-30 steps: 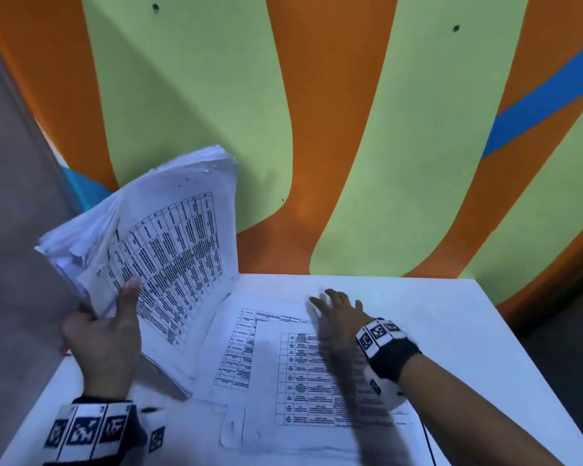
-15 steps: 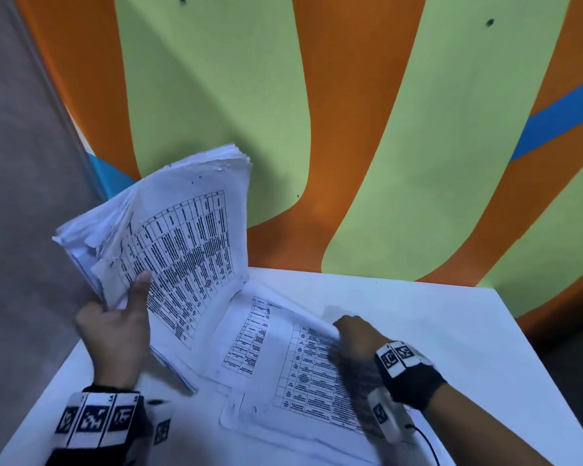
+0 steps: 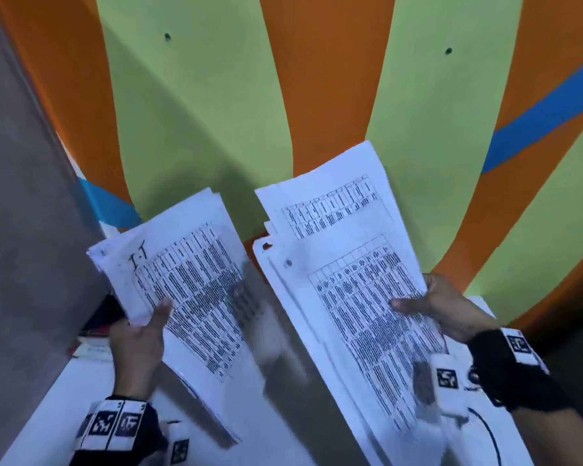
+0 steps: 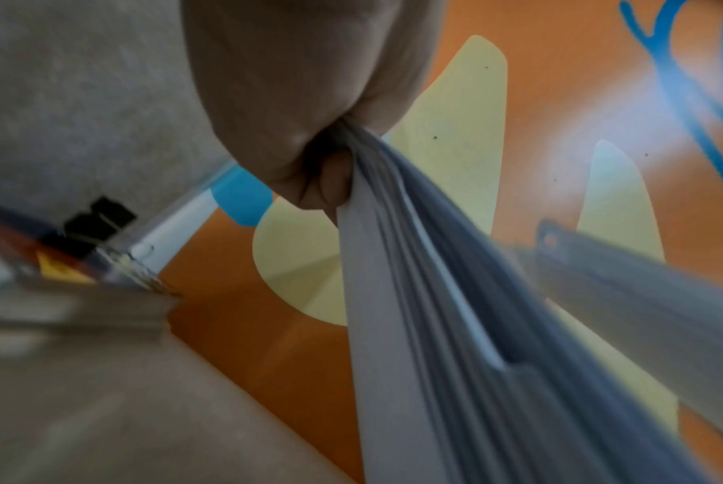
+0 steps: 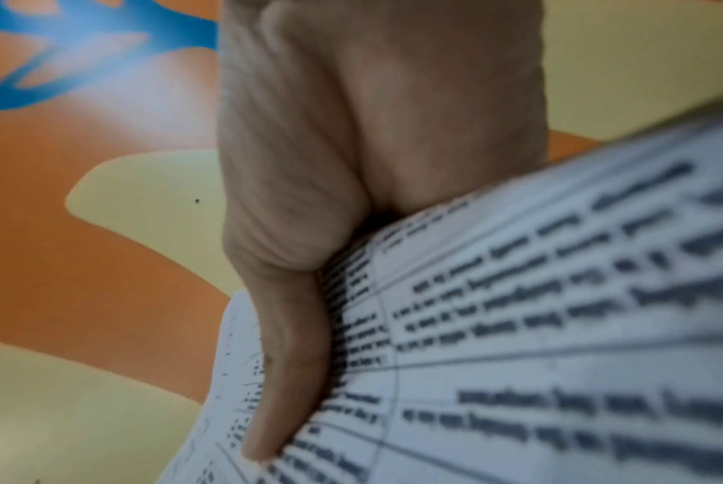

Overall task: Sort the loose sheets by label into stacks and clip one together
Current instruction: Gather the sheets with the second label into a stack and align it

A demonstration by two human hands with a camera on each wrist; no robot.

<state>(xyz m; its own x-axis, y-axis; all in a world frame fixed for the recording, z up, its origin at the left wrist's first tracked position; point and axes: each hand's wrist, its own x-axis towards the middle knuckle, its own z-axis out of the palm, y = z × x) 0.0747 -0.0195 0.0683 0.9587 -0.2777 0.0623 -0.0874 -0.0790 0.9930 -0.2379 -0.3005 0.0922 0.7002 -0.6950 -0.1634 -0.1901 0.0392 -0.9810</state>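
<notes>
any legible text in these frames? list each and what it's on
"I.T", handwritten, as best it reads: top corner of the left stack, held by the left hand.
Printed tables on both stacks, including the right stack held by the right hand: too blurred to read.
Wristband markers: patterns, no words.

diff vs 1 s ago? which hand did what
The right hand, earlier flat on the sheets lying on the table, has gripped them and lifted them up as the right bundle. The left hand still holds the left bundle raised, thumb on top.
</notes>
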